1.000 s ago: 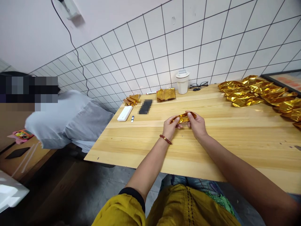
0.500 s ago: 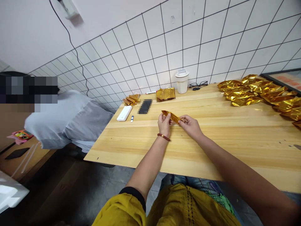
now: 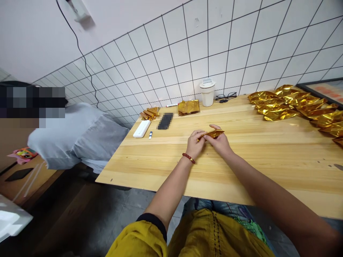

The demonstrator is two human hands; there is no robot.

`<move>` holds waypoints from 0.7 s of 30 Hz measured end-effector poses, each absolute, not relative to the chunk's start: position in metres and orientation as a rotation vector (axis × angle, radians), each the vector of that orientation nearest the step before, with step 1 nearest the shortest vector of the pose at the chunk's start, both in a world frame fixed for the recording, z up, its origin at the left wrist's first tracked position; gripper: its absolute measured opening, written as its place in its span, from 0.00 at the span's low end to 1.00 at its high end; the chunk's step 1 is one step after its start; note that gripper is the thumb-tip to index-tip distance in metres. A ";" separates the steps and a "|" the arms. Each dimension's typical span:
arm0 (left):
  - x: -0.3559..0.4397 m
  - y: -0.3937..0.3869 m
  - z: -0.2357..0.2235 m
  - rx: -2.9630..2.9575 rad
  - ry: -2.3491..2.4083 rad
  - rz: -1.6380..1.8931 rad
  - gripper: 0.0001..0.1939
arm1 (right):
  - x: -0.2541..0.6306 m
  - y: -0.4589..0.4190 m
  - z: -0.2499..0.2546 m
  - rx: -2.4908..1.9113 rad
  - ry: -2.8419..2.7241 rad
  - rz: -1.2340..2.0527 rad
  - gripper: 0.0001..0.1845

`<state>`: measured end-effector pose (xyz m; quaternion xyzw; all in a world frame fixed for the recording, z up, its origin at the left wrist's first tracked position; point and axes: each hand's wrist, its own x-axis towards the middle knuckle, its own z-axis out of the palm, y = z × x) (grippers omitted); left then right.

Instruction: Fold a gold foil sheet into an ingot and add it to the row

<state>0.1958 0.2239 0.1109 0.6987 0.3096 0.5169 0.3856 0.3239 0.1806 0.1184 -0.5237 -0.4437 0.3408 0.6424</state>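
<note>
A narrow folded piece of shiny gold foil paper [image 3: 215, 133] is held between both hands, just above the wooden table [image 3: 160, 160]. My left hand [image 3: 195, 141], with a red bead bracelet at its wrist, is closed on the left end of the foil paper. On the right part, my right hand [image 3: 220, 142] grips it, thumb in front and fingers behind. The fingertips of both hands nearly meet at the paper's left half. Part of the paper is hidden by the fingers.
Toward the wall stand a gold foil stack [image 3: 189, 107], folded gold strips [image 3: 150, 113], a white cup [image 3: 207, 93] and glasses [image 3: 226, 96]. A white power bank [image 3: 142, 129] and small blue-white tube [image 3: 150, 135] lie left. Puffed gold foil pieces [image 3: 281, 103] fill the right. A person [image 3: 80, 135] sits left.
The gold foil paper has swung round and shifted right, its free tip now pointing right instead of left. My left hand has moved right, close against my right hand.
</note>
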 end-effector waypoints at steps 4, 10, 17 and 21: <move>0.195 0.226 0.110 1.634 0.832 1.373 0.07 | 0.327 0.185 0.117 -1.087 -0.827 0.875 0.19; 0.194 0.225 0.118 1.288 1.000 1.378 0.08 | 0.329 0.187 0.120 -1.095 -0.735 0.952 0.17; 0.193 0.220 0.130 1.081 0.999 1.418 0.13 | 0.328 0.187 0.120 -1.045 -0.730 0.884 0.21; 0.194 0.221 0.130 0.923 0.930 1.384 0.19 | 0.327 0.188 0.115 -1.055 -0.804 0.898 0.19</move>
